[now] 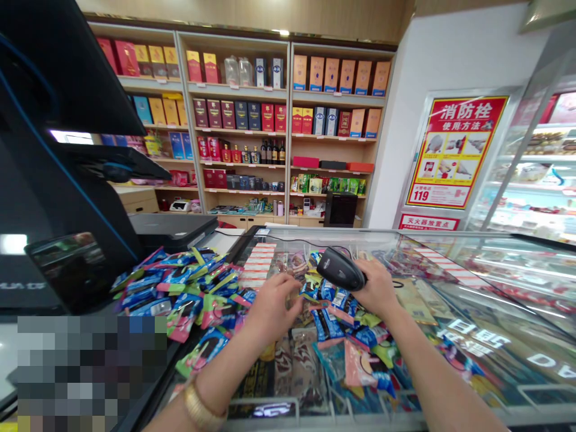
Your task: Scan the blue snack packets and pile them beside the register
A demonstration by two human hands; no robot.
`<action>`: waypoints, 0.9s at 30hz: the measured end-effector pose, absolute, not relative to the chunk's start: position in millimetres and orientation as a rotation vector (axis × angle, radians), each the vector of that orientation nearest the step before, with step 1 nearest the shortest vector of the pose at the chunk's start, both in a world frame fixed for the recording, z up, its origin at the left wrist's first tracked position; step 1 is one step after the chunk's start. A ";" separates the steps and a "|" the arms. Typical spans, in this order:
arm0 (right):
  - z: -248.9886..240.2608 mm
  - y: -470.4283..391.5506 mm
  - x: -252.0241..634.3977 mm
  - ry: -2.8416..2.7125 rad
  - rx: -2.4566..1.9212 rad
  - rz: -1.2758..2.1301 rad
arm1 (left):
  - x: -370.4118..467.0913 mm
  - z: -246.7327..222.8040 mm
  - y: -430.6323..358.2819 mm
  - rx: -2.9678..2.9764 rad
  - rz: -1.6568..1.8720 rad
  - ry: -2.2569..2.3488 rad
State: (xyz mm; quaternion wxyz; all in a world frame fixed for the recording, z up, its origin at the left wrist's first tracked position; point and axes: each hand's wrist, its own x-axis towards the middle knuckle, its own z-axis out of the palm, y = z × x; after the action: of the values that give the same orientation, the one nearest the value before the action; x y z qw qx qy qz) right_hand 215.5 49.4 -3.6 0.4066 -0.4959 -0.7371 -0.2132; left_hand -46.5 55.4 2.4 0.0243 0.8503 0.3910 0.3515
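My right hand (pixel 377 289) is wrapped round the handle of a black barcode scanner (pixel 341 269), holding it above a pile of small snack packets (pixel 327 324) on the glass counter. The scanner's head points left. Just left of it, my left hand (pixel 276 306) has its fingers curved and thumb apart, at the edge of that pile. A packet's edge lies close to those fingertips, and I see no clear grip on it. More blue, pink and green packets (pixel 180 288) are heaped at the left, beside the checkout machine.
A checkout machine with a dark screen (pixel 67 66) stands at the left. Through the glass counter top (pixel 310 375), goods show below. A black box-shaped device (pixel 173 228) sits behind the left heap. Shelves of boxed bottles (pixel 243 114) line the back wall. A cable (pixel 279 238) crosses the counter.
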 end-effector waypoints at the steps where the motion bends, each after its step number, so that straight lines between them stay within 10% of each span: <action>1: -4.0 49.6 215.7 -1.859 -1.254 -0.536 | -38.7 -4.1 51.2 2.608 1.036 1.115; 27: -2.1 47.5 212.9 -1.889 -1.267 -0.516 | -16.5 -39.2 43.7 2.492 0.770 1.066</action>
State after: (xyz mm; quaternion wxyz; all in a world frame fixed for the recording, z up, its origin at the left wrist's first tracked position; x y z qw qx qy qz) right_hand 212.9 47.5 -2.1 0.3936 -0.4993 -0.7446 -0.2035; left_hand -16.5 43.7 -39.2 0.1612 0.8729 0.3733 0.2697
